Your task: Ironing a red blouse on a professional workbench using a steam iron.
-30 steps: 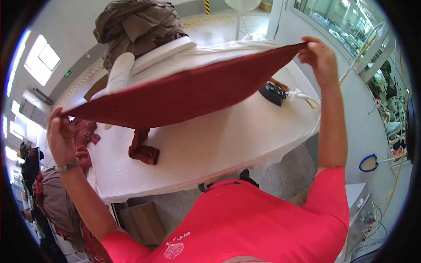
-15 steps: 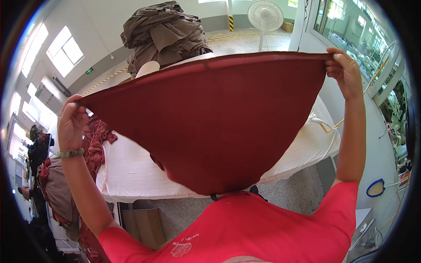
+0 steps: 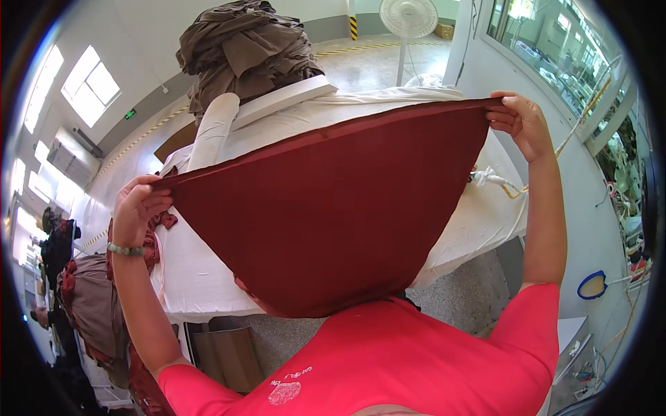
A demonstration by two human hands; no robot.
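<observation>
Dark red cloth (image 3: pixel 333 222) stretched above white-covered bench (image 3: pixel 479 222), left hand (image 3: pixel 137 208) fingers pinching one corner, right hand (image 3: pixel 519 125) fingers gripping the other

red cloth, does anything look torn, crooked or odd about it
Nothing stands out. The red cloth hangs smooth between the left hand and right hand, no tear or stain showing; its lower part sags toward the chest.

cloth (image 3: pixel 333 215) before table (image 3: pixel 201 277) | clothes pile (image 3: pixel 243 48) behind | fan (image 3: pixel 408 21) beyond
</observation>
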